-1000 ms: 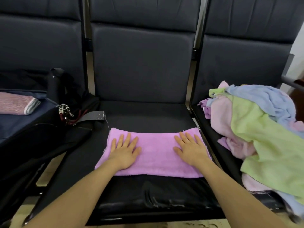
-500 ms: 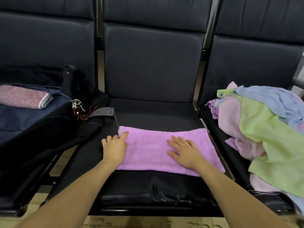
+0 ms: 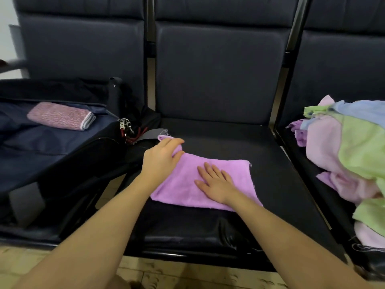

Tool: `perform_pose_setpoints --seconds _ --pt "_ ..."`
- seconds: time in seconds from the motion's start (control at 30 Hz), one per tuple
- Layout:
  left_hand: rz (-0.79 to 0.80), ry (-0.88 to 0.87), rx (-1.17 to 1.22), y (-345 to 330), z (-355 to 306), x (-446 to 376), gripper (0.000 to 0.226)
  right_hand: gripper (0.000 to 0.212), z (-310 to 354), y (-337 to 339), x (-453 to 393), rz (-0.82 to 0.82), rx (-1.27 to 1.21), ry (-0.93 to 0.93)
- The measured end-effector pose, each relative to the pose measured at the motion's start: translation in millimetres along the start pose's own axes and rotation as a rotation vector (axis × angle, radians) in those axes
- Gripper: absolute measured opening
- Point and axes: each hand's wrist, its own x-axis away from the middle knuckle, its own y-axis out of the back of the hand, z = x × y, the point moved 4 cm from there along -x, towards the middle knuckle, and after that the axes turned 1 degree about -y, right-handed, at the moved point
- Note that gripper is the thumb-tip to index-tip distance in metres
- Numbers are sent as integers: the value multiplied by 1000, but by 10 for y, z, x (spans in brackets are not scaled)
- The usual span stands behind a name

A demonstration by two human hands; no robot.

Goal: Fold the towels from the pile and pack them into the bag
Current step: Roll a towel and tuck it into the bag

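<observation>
A purple towel [image 3: 233, 170] lies folded on the middle black seat [image 3: 229, 138]. My left hand [image 3: 160, 157] grips its left end and has it lifted off the seat. My right hand [image 3: 216, 182] lies flat on the middle of the towel, fingers spread. A pile of towels [image 3: 350, 155] in pink, green, blue and purple sits on the right seat. An open dark bag [image 3: 41, 147] rests on the left seat, with one folded pink towel [image 3: 60, 115] inside it.
A bunch of keys with a red cord [image 3: 127, 130] hangs at the bag's near corner, beside a grey strap [image 3: 152, 133]. Dark seat backs rise behind all three seats. Pale floor shows below the seat's front edge.
My left hand slid to the towel's left end, took hold of it and raised it. My right hand moved toward the towel's middle. The camera turned left.
</observation>
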Motion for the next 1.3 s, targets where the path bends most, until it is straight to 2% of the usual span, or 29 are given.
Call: perform_pose_setpoints --seconds 0.1,0.17,0.23,0.3,0.37,0.47,0.53,0.63,0.67,0.73,0.83,0.9,0.97,1.07,1.23,1.3 --pt "21 -60 35 -27 -113 -39 31 57 -2 76 8 -42 -53 45" --pt "12 -154 19 -72 -191 -56 36 56 -176 179 96 -114 58 51" --pt "-5 -253 8 -171 -295 -83 34 76 -387 289 256 -205 239 16" --pt "-41 -325 -1 -317 -447 -111 28 97 -614 358 396 -224 319 -56" --pt "-70 -326 20 -482 -621 -147 25 93 -790 397 489 -207 273 -112" --pt "-43 -184 148 -668 -923 -182 22 48 -905 434 571 -229 -2 -169" --pt "24 35 339 -752 -1102 -185 20 39 -972 500 617 -349 -218 -255" --pt "186 365 634 -917 -1312 -154 11 39 -1050 594 699 -448 -413 -329" --pt "286 388 607 -961 -1365 -155 15 38 -1053 610 716 -455 -462 -331" --pt "496 324 444 -1018 -1393 -151 26 37 -1033 623 732 -471 -535 -322" --pt "541 286 229 -961 -1089 -134 32 39 -981 632 678 -506 -441 -302" --pt "558 193 63 -923 -822 -50 37 40 -910 643 630 -518 -333 -246" --pt "711 110 -108 -949 -617 93 46 39 -781 647 583 -515 -261 -142" --pt "914 170 -166 -1010 -394 285 53 39 -562 586 457 -457 -199 -11" --pt "914 230 -241 -1026 -207 310 55 54 -549 315 268 -145 18 -135" --pt "892 244 -268 -1026 -149 291 55 56 -608 268 214 -73 33 -150"
